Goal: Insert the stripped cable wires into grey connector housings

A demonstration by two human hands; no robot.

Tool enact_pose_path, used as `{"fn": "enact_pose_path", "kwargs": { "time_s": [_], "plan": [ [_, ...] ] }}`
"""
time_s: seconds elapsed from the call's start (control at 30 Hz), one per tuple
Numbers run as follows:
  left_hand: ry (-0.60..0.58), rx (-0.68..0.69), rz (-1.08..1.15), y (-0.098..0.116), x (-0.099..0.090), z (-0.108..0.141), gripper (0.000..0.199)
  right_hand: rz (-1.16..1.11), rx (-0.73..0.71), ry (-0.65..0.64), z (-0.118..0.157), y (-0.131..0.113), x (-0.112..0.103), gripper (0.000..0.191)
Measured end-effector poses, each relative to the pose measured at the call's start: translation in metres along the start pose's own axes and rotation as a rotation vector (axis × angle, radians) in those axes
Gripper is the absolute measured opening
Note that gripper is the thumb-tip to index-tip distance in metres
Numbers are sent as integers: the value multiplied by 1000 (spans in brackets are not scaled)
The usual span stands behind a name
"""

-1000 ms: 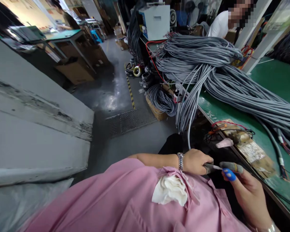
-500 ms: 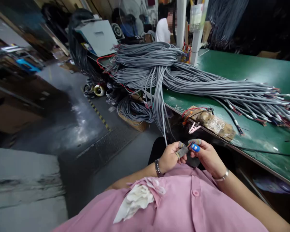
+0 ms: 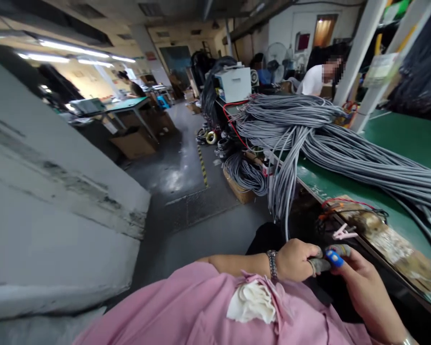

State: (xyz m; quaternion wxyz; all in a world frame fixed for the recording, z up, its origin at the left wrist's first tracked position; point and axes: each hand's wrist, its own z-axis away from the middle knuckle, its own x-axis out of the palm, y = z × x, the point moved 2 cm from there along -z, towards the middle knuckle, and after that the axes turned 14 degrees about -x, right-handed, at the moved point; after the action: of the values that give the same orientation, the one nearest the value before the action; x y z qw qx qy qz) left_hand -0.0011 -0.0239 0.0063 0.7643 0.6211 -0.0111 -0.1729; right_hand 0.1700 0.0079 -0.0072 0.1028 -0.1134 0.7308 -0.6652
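My left hand [image 3: 299,260] is closed around the end of a grey cable [image 3: 286,225] that hangs off the bench from the big bundle. Its fingertips wear grey covers. My right hand [image 3: 357,270] is pinched, with a blue cover on the thumb and a grey one on a finger. The two sets of fingertips nearly meet, and what lies between the right fingers is too small to make out. A pink clip [image 3: 345,232] stands at the bench edge just above my right hand, beside a tape-wrapped block [image 3: 388,242].
Many grey cables [image 3: 366,148] lie across the green bench [image 3: 398,125]. Below is a cardboard box [image 3: 239,187] with coiled cable. A person in white [image 3: 312,80] bends behind the bench. A pale wall [image 3: 57,206] stands at the left.
The view has swung left and up, so the bench, cables and hands appear farther right and lower. My hands stay together at the cable end; the wires seen between them are now hidden.
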Motion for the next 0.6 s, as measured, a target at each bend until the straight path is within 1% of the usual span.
{"fn": "enact_pose_path", "kwargs": {
  "time_s": [0.1, 0.2, 0.3, 0.4, 0.5, 0.6],
  "plan": [
    [-12, -133, 335, -5, 2, 0, 43, -88, 17, 35, 1, 8, 3, 21],
    [22, -228, 532, -11, 7, -2, 50, -100, -3, 66, 9, 10, 9, 18],
    [24, -272, 604, -17, 12, -5, 49, -17, -92, 67, 16, 5, 13, 15],
    [20, -265, 626, -22, 16, -10, 40, 31, -176, 55, 20, 1, 14, 13],
    [10, -254, 622, -24, 19, -13, 34, 36, -184, 63, 22, 1, 10, 14],
    [9, -272, 591, -25, 19, -14, 34, 36, -166, 67, 20, 3, 5, 17]
  ]
}}
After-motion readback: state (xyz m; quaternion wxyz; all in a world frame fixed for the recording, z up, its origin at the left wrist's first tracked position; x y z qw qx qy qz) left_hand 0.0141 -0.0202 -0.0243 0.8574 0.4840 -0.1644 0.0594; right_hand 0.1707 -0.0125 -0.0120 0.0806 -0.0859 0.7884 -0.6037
